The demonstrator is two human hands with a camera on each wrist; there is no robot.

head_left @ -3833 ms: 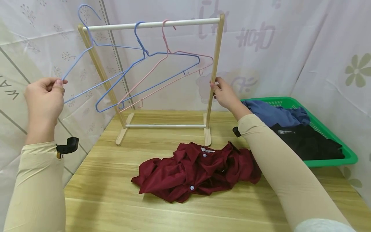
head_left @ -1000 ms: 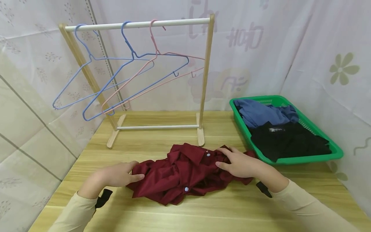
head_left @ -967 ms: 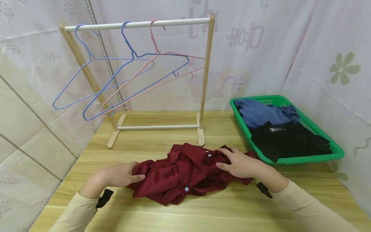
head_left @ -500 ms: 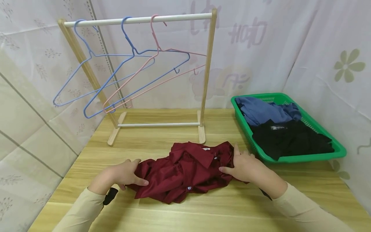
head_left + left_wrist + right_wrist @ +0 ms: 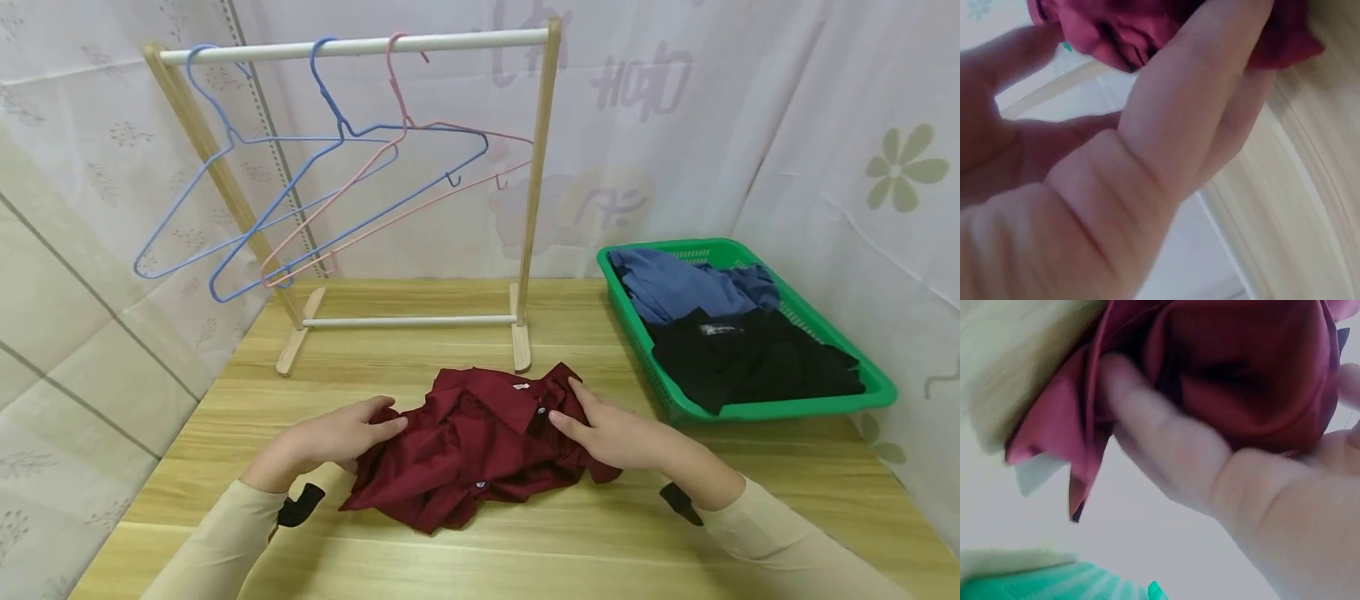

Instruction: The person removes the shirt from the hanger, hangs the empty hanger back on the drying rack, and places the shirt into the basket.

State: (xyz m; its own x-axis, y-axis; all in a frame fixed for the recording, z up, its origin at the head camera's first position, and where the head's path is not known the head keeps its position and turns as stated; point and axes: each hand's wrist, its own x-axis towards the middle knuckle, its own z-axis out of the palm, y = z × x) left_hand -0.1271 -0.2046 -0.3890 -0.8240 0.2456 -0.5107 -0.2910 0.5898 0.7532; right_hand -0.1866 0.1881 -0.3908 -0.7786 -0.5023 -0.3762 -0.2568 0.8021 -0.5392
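Observation:
A crumpled dark red button-up shirt (image 5: 480,433) lies on the wooden table, its collar and white label towards the rack. At its left end my left hand (image 5: 337,433) grips the cloth, thumb on top and fingers underneath. My right hand (image 5: 618,429) holds the other end near the collar, thumb over the front beside a button. In the right wrist view, one finger of the right hand (image 5: 1191,456) is tucked into a fold of the shirt (image 5: 1247,369). The left wrist view shows the fingers of the left hand (image 5: 1172,119) reaching under the red cloth (image 5: 1116,31).
Behind the shirt stands a wooden rack (image 5: 542,183) with a white rail (image 5: 465,40). Two blue hangers (image 5: 285,196) and a pink hanger (image 5: 352,179) hang on it. At the right, a green basket (image 5: 810,408) holds blue clothing (image 5: 682,283) and black clothing (image 5: 750,358).
The left hand, earlier on a blue hanger, and the right, earlier on the rack post, have come down to the shirt. Since then both have drawn inward, bunching it; its right end has left the basket.

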